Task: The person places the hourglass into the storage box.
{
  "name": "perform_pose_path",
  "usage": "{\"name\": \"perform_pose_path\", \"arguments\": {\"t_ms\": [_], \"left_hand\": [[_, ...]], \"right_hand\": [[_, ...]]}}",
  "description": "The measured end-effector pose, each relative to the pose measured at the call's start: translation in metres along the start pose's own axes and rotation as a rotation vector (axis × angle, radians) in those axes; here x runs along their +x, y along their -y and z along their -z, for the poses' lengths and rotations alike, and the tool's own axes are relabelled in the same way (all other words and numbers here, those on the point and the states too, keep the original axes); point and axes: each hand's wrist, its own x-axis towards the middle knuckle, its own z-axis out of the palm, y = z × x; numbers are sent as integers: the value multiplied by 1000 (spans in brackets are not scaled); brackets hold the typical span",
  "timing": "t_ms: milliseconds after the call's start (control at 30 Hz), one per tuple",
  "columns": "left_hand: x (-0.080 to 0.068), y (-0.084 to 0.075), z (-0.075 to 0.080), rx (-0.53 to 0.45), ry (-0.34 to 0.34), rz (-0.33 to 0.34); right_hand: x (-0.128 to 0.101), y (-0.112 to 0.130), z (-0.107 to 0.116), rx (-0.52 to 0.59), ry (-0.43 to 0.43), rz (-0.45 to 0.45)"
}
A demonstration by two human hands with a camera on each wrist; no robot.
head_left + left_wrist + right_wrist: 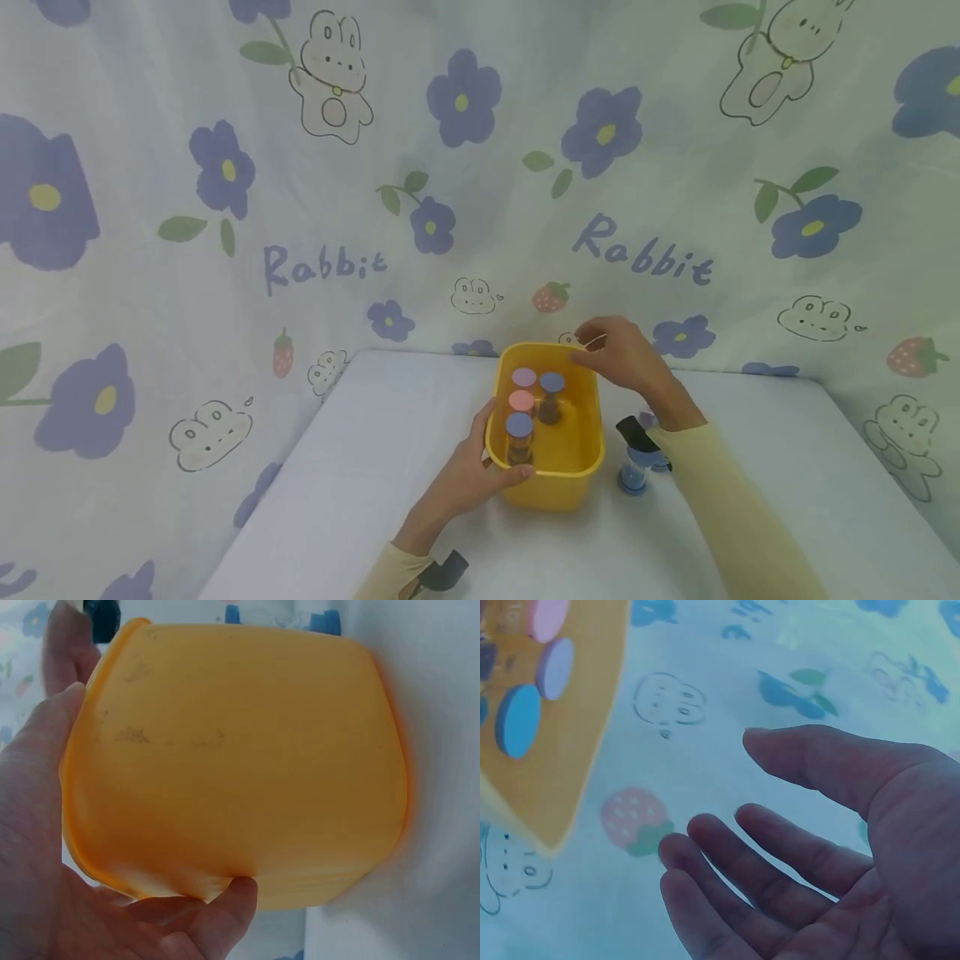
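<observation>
My left hand (468, 479) holds a yellow plastic bin (547, 493) at its near left corner, the thumb over the rim and the fingers along the side wall, as the left wrist view shows. Inside the bin stand several sand timers: two with blue caps, a nearer one (519, 427) and a farther one (552, 383), a pink-capped one (521, 402) and a purple-capped one (523, 377). Over the bin's far right corner is my right hand (618, 354). In the right wrist view its palm holds nothing, thumb and loosely bent fingers apart.
A blue sand timer (633, 478) stands on the white table (360, 467) right of the bin. More blue and purple timer parts show behind it, partly covered by the right wrist's black camera mount (636, 434). A flower-and-rabbit curtain (495, 208) hangs along the table's back edge.
</observation>
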Motion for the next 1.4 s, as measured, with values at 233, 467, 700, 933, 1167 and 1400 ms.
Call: {"name": "perform_pose_path", "arguments": {"t_ms": [233, 467, 700, 933, 1167, 1400], "left_hand": [[-2, -1, 0, -1, -5, 13], [-1, -2, 0, -3, -1, 11], [0, -2, 0, 7, -7, 8], [1, -2, 0, 11, -2, 7], [4, 1, -1, 5, 3, 2], [2, 1, 0, 6, 2, 15]], "right_hand": [[-32, -13, 14, 9, -7, 12], [-57, -32, 27, 16, -29, 29], [-74, -62, 32, 31, -38, -19], [-87, -91, 28, 38, -60, -58], [-95, -120, 23, 62, -104, -32], [-94, -133, 13, 85, -79, -53]]}}
